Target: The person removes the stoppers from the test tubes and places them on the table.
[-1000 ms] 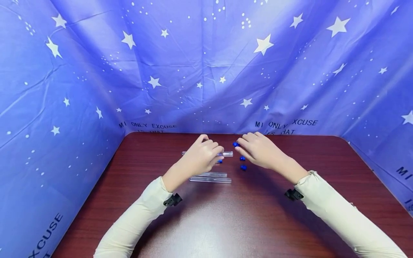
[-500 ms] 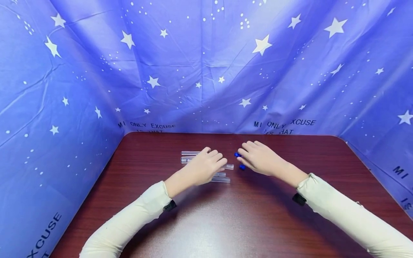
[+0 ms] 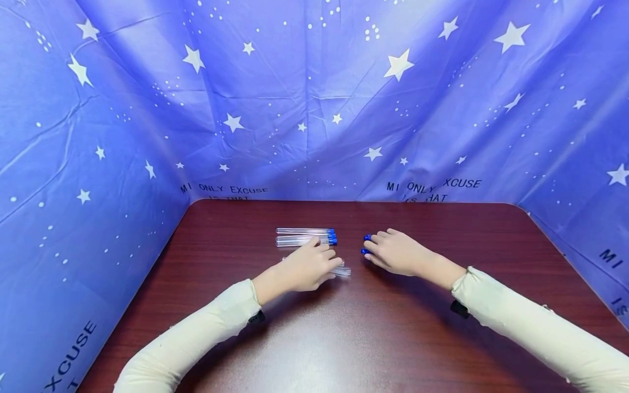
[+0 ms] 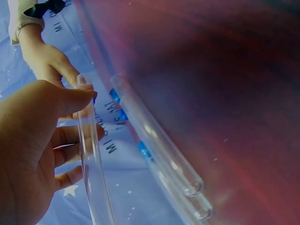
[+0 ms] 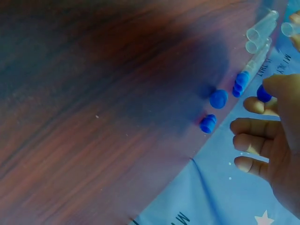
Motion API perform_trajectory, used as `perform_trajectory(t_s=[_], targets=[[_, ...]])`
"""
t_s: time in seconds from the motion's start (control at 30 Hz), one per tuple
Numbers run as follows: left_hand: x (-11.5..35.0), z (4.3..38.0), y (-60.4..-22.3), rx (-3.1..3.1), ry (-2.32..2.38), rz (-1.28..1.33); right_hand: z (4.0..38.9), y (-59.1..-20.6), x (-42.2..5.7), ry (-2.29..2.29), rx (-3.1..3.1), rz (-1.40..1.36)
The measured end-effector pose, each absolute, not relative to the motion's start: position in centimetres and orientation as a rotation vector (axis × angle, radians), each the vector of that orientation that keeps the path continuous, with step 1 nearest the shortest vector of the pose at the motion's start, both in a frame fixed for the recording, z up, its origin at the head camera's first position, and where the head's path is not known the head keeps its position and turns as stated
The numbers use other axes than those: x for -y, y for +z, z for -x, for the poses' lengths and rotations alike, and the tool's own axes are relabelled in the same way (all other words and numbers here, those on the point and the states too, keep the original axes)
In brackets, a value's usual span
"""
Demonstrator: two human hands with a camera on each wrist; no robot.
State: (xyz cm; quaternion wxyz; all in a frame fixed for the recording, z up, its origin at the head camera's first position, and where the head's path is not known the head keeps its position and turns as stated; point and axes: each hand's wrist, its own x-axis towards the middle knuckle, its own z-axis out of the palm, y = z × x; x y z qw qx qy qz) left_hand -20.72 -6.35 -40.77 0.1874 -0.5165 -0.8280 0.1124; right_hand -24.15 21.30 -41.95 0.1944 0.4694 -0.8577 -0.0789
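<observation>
In the left wrist view my left hand (image 3: 309,266) pinches a clear test tube (image 4: 89,140) between thumb and fingers. Beneath that hand in the head view lie uncapped clear tubes (image 3: 341,271), partly covered by it. My right hand (image 3: 398,254) pinches a small blue cap (image 5: 264,94) between thumb and forefinger, its other fingers spread apart. Two more blue caps (image 5: 218,99) rest on the table close by that hand. Beyond the left hand, test tubes with blue caps (image 3: 304,231) lie side by side, cap ends pointing right.
A dark red wooden table (image 3: 314,338) with rounded far corners bears everything. Blue curtains (image 3: 304,82) with white stars and lettering surround it at the back and on both sides.
Both hands have moved nearer to the body, the left one coming over the front tubes. The row of capped tubes, earlier partly covered by the left hand, now shows with its blue caps.
</observation>
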Motion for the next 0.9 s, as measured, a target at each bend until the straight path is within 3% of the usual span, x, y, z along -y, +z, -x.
perform_trajectory(t_s=[0.9], targets=[[6.2,20.7,-43.4,2.374,0.437,1.43,23.6,-43.6,-21.7,-0.311,2.459,-1.323]])
